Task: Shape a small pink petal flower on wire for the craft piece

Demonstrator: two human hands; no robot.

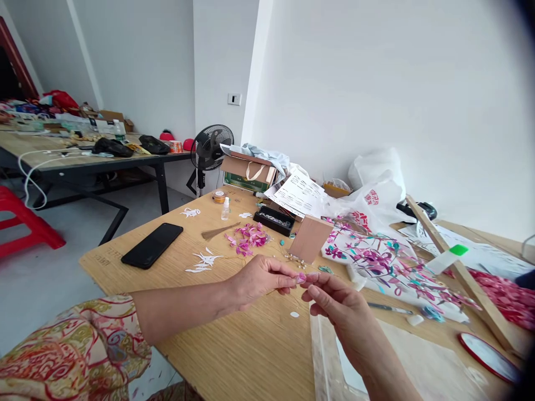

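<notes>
My left hand (265,280) reaches in over the wooden table and pinches a small pink petal-like piece (301,278) between thumb and finger. From the other side my right hand (336,298) has its fingertips closed together at the edge of that piece. Whether they grip the piece or something finer cannot be made out. Just beyond the hands lie white beads (298,259) and a wooden block (311,239). A heap of pink petals (248,238) is farther back, with white pointed petals (203,262) to its left. Below the fingers rests a white oval piece (295,314).
A black phone (152,245) lies at the left table edge. Behind are a small spray bottle (225,209) and a black tray (275,220). Pink and teal flower sprays (376,256), a wooden bar (463,278) and a red-rimmed round object (488,356) take up the right side.
</notes>
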